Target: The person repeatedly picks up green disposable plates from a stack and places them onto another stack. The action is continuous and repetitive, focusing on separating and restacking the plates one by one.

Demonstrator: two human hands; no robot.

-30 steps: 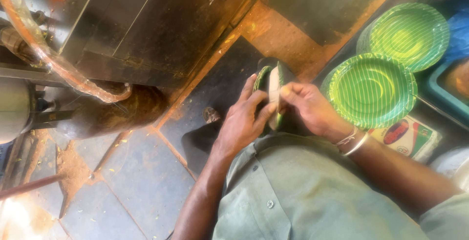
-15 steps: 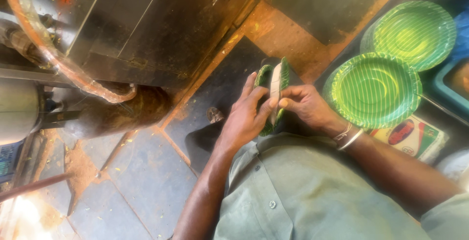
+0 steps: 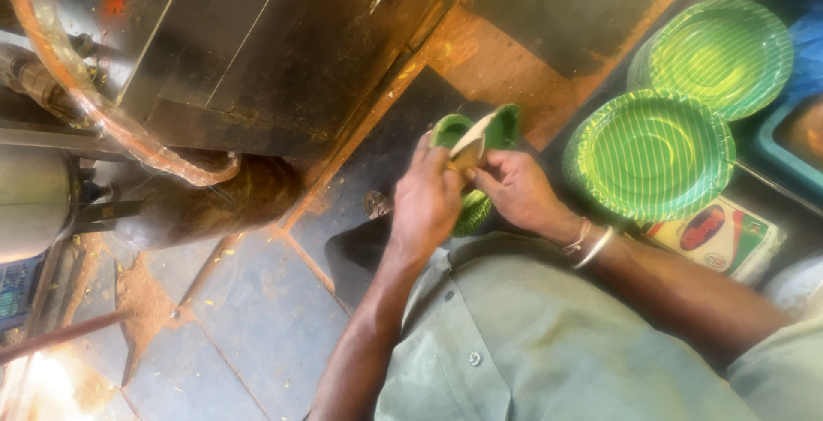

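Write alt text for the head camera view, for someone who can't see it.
Seen from above, a person's left hand and right hand hold a folded green paper plate between them. Two stacks of green striped plates sit to the right, a dark metal cabinet stands ahead.

Grey stone floor [image 3: 240,327], stained orange along the seams. On it, by the left edge, a dark gas cylinder [image 3: 206,202] lying beside a metal stove cabinet [image 3: 283,52]; yellow crumbs scattered between the slabs.

Left hand [image 3: 426,202], right hand [image 3: 514,191] gripping folded green paper plates [image 3: 477,134]
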